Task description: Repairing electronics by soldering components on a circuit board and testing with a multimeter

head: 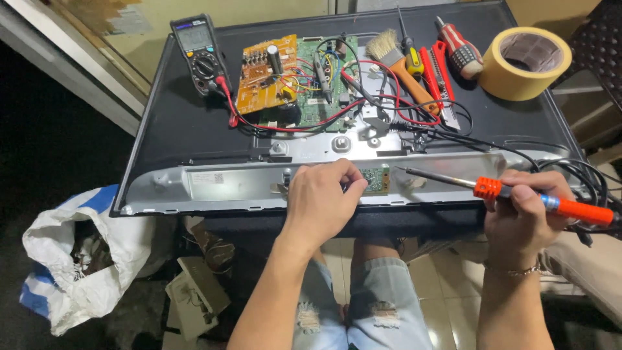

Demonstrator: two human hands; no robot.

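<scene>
While left hand (322, 202) pinched small board (374, 179), right hand (523, 209) clamped iron (512, 194), tip just right of the board; best kept steady.

Pale tiled floor (447, 285) below, dark at left, beige wall (259, 10) behind.

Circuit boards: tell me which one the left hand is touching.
The small green board on the metal strip's near edge, at the left hand; the orange and large green boards lie farther back.
</scene>
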